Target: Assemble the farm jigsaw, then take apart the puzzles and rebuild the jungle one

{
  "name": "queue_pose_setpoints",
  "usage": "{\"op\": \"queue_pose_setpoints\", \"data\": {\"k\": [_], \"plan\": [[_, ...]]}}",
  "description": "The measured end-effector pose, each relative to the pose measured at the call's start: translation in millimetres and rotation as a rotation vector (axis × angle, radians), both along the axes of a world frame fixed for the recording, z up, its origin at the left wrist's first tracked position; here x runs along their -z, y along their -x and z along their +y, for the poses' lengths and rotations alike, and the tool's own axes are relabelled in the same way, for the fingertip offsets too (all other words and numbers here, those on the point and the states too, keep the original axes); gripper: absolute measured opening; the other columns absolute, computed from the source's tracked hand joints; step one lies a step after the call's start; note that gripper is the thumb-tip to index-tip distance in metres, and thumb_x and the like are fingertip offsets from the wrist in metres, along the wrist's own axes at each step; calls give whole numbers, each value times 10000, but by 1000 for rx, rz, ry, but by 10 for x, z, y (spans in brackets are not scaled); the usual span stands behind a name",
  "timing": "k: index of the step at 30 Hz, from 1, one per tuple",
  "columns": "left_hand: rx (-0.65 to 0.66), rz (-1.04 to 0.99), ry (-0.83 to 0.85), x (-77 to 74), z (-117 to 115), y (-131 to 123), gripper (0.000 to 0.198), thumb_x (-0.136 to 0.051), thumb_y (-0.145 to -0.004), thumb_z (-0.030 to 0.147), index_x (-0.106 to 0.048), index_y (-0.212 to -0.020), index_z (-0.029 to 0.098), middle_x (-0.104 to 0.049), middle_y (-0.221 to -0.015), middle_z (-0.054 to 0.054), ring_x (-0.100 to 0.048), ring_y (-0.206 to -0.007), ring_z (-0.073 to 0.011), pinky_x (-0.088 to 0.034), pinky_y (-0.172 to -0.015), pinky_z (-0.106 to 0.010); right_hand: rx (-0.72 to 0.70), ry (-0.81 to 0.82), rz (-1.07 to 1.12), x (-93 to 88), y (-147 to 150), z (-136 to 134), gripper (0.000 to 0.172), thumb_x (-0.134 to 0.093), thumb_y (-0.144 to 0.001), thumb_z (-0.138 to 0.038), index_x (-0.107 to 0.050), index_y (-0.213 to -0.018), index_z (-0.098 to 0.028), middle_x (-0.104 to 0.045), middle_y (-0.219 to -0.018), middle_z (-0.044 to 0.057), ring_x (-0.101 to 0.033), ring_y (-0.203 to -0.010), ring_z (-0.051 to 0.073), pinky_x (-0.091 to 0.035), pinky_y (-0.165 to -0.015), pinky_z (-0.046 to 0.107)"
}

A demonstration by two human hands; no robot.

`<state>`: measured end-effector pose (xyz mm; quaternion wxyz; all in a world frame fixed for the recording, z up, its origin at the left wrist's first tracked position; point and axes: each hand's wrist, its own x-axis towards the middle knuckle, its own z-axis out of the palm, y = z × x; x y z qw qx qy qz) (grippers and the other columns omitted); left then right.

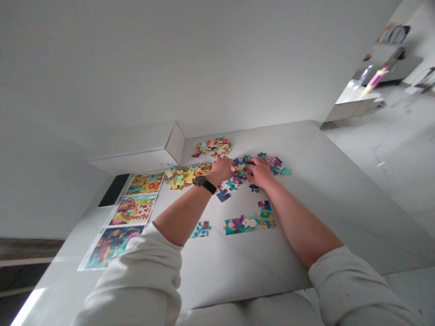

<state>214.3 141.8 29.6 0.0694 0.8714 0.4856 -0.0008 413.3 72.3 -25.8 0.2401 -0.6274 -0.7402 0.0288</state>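
left grip (221, 170) and right grip (260, 174) resting side by side on the blue puzzle pile (277, 165) mid-worktop (322, 181), fingers curling down, pinching or not I cannot tell, joined strip (249, 222) lying nearer the body, yellow pile (185, 174) sitting just left, picture sheet (127, 217) lying further left

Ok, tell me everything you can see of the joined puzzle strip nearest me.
The strip is several flat, cardboard-looking pieces locked together, mostly teal with a white animal and pink and yellow patches. One piece sticks out from its right end, making an L. It lies flat on the pale table, apart from the loose pile, nothing touching it.
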Motion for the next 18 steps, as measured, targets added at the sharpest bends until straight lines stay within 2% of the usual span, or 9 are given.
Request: {"op": "queue_pose_setpoints", "data": {"k": [6,11,16,18], "plan": [[52,1,10,20,49,7,326,-701,-936,443,-786,-1166,228,-675,-1337,-153,-590,-1327,-377,-520,-1091,-523,-7,22,19,9,7,12,218,-702,-961,-263,-847,-1121,-291,-663,-1403,119,-559,-1386,375,-265,-1296,673],[62,26,-3,39,57,4,334,-725,-915,424,-764,-1170,212,-678,-1310,-158,-601,-1311,-374,-525,-1081,-512,4,17,59,27,8,36,226,-717,-960,-299,-838,-1149,-280,-672,-1398,122,-566,-1383,376,-255,-1297,679],[56,11,-52,63,16,7,406,-691,-947,406,-719,-1297,203,-662,-1360,-170,-593,-1336,-372,-517,-1080,-503,28,10,67,39,21,46,156,-733,-955,-307,-849,-1057,-284,-689,-1370,109,-577,-1373,365,-222,-1314,687],[60,22,-44,55,15,10,367,-693,-944,420,-745,-1238,206,-667,-1343,-168,-601,-1320,-377,-517,-1069,-504,27,-2,52,35,28,41,146,-742,-954,-315,-849,-1052,-297,-690,-1366,109,-575,-1376,369,-205,-1316,709]]}}
